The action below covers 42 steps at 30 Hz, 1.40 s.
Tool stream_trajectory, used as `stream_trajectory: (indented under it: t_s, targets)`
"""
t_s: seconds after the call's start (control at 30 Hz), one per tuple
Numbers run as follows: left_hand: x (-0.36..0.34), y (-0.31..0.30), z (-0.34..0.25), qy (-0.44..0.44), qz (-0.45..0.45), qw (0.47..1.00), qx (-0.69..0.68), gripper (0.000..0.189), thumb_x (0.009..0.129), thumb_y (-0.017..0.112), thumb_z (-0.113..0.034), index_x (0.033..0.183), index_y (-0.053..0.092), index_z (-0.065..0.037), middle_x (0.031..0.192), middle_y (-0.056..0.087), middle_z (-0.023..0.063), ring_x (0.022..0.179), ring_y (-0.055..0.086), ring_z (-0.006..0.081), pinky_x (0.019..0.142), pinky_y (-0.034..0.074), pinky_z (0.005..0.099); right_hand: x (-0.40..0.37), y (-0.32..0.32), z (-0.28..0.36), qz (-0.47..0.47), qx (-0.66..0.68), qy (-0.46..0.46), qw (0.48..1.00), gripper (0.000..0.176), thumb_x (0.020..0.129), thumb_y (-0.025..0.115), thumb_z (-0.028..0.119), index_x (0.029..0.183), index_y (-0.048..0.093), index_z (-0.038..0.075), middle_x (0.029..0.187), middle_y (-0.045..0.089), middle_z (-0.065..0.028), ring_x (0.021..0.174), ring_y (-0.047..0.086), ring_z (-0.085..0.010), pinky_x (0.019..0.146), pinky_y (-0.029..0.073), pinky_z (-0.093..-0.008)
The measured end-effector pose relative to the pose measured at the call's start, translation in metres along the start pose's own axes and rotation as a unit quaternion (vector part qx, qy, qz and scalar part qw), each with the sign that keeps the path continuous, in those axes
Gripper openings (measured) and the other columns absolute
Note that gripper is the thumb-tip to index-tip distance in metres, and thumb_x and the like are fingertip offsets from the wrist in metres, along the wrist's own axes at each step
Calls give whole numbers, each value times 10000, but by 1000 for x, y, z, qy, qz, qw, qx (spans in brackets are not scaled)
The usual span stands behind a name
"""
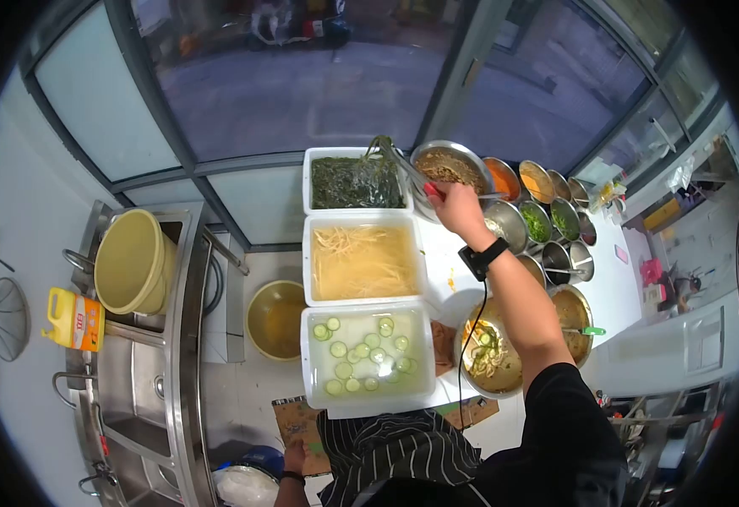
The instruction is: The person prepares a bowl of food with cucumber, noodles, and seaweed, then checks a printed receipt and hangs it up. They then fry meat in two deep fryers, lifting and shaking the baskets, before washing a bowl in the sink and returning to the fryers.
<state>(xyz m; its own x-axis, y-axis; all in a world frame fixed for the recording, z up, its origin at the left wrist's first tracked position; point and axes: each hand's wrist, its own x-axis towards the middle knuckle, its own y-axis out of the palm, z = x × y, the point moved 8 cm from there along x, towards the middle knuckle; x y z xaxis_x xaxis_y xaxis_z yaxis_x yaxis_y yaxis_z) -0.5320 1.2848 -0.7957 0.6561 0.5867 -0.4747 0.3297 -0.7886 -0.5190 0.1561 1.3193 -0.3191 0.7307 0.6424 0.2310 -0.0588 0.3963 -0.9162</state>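
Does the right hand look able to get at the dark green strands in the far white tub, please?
Most likely yes. The right hand holds tongs whose tips seem to have some dark green strands between them, and no lid covers the far white tub.

White table [449,245] | dark-greens tub [308,182] | pale-strips tub [421,262] | cucumber tub [369,402] | steel bowls [513,224]

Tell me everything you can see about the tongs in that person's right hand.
The tongs look metal, with long, slim, silvery arms and a red patch beside the right hand, which holds them and hides part of them. They slant away and leftward, tips by the far right corner of the farthest white tub. Dark green strands are caught at the tips.
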Motion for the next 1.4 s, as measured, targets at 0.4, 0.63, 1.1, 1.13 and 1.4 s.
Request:
stream_trajectory:
  t_s: [0.4, 0.63, 1.1, 1.13, 1.4]
  targets:
    - [3, 34, -45, -233, 110, 958, -124, 344, 902, 446, -340, 1025, 548, -36, 844, 606, 80, 676, 595, 197, 545, 467, 318, -274, -209, -92, -41, 83, 148, 985, 316, 816, 651, 158, 1076, 611, -17, 804, 656, -192, 654, 631, -191, 629, 479, -267]
    - [-13, 50, -66, -321, 92, 909, -248, 304, 894, 472, -314, 1039, 546, -57, 792, 591, 43, 618, 559, 144, 501, 430, 274, -406, -144, -175, 157, 39, 289, 944, 317, 784, 676, 181, 1027, 627, -17, 789, 649, -215, 683, 648, -290, 662, 498, -332]
    - [40, 3, -89, -114, 39, 981, -154, 267, 904, 430, -223, 955, 567, 1, 720, 600, 79, 605, 593, 170, 524, 467, 282, -156, -109, 26, 158, 32, 61, 985, 347, 783, 657, 281, 957, 636, -18, 780, 627, -232, 741, 623, -371, 689, 492, -398]
    - [35, -6, -95, -9, 21, 995, -101, 264, 903, 427, -216, 958, 567, 1, 720, 600, 80, 612, 599, 173, 522, 467, 280, -124, -81, 38, 168, 16, 43, 985, 351, 781, 651, 306, 919, 643, -17, 772, 624, -234, 753, 624, -370, 691, 493, -407]
    - [-34, -9, 55, -245, 82, 934, -248, 154, 872, 419, -150, 882, 548, -66, 703, 564, 69, 596, 569, 164, 452, 427, 276, 46, 150, 74, 167, -57, 31, 984, 376, 728, 665, 344, 833, 661, -17, 844, 647, -230, 829, 637, -365, 756, 519, -407]
